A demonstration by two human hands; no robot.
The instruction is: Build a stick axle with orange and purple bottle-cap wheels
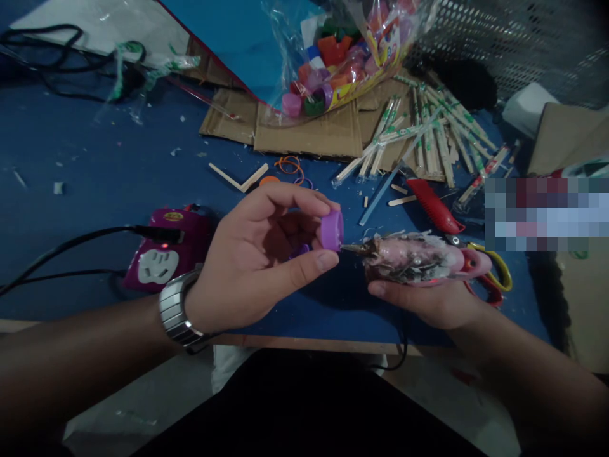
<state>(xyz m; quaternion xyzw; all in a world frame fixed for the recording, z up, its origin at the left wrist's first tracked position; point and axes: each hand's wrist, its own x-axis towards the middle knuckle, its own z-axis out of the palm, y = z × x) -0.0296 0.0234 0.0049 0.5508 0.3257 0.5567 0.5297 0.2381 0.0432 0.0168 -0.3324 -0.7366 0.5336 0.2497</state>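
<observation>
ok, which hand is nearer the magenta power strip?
Left. The left hand is just right of the power strip, holding the purple cap; the right hand is much farther right, on the pink glue gun.

The bottle cap [332, 231] is between power socket [159, 263] and glue gun [413, 257].

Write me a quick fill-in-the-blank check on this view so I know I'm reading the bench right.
1. The left hand holds a cap coloured ____.
2. The right hand holds the glue gun with its nozzle pointing toward the ____ hand.
3. The plug in the purple power strip is ____.
4. The clear plastic bag lies partly over flattened brown ____.

Missing words: purple; left; black; cardboard.
</observation>
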